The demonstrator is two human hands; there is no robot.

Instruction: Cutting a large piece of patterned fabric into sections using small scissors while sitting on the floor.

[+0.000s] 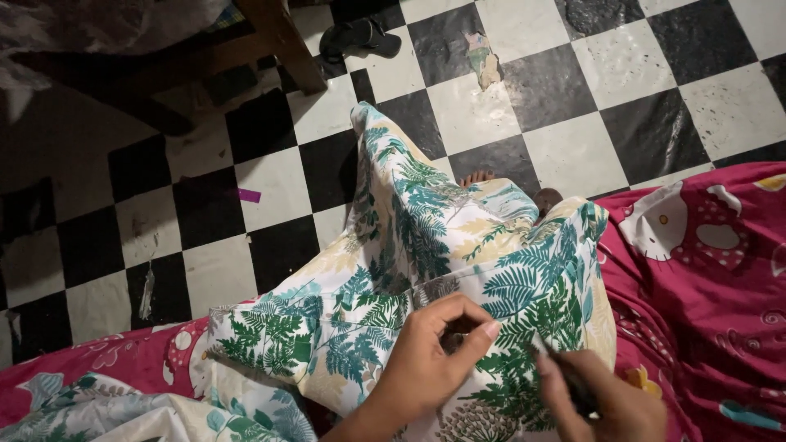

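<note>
A black and white tiled floor (pixel 573 139) fills the top of the view. On the far left, a wooden leg (pixel 282 41) stands on it, with a dark sandal (pixel 360 37) just beside. A small purple scrap (pixel 249 196) lies on a white tile.

Lower down is a bed with a pink sheet (pixel 704 311) that has cartoon cats on it. A cloth (pixel 409 245) with green fern leaves lies over the person's lap and hangs down toward the floor, so it stays spread out and flat. Toes (pixel 477 176) peek out past its far edge.

The left hand (pixel 434 360) rests on the cloth near the bottom middle. Its thumb and fingers pinch together on a small fold, as if to keep that spot from sliding. What is inside the pinch is too dark to tell.

Just to the right, the right hand (pixel 598 397) is closed around a thin dark tool (pixel 573 381), held like a pen. Its tip points at the cloth near the pinched spot.
</note>
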